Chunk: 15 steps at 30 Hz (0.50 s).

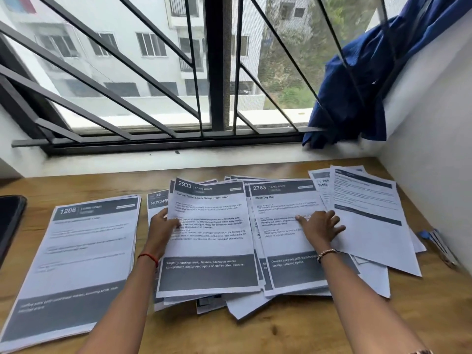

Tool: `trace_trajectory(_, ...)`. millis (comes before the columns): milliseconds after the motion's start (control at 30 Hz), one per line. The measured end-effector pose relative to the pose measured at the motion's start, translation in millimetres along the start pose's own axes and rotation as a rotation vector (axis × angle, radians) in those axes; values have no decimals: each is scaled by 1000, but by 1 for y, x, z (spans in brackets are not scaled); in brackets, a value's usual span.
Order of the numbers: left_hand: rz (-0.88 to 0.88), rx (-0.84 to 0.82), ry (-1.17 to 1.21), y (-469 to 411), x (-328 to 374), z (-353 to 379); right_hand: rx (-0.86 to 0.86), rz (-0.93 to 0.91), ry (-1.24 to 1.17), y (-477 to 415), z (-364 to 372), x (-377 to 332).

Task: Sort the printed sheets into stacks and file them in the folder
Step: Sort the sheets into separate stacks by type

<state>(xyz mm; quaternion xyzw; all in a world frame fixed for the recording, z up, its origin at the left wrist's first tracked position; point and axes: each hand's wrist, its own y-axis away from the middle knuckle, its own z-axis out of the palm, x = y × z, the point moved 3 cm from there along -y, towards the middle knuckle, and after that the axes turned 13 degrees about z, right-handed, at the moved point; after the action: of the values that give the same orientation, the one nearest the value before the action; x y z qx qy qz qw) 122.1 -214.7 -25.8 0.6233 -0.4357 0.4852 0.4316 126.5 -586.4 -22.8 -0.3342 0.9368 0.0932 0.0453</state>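
Sleeveless forearms wear a red thread point(148, 258) left, beaded bracelet point(325, 253) right.

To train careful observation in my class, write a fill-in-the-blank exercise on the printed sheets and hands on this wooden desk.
The left hand grips the white printed coffee-table sheet, numbered ____.
The right hand lies flat on the white printed toy-cleaning sheet, numbered ____.
The tidy stack of white printed sheets at far left shows number ____.
Missing words: 2933; 2763; 1206.

A: Behind the wooden table point(281, 333)?
B: Barred window point(216, 72), white building point(115, 34) beyond; blue cloth point(357, 85) bunched at its right corner.
A: Table edges?
B: Left, dark flat device point(10, 221); right, pens point(439, 247) beside the wall point(434, 123).
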Motion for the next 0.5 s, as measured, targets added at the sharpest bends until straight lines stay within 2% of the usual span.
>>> trace_trajectory(200, 75, -104, 31, 4, -2, -3, 17, -42, 111, 4, 0, -6)
trace_trajectory(300, 95, -91, 27, 5, -4, -7, -29, -42, 86, 8, 0, -12)
trace_trajectory(500, 114, 11, 2, 2, -2, -24, -176, -322, -131, 37, 10, -47)
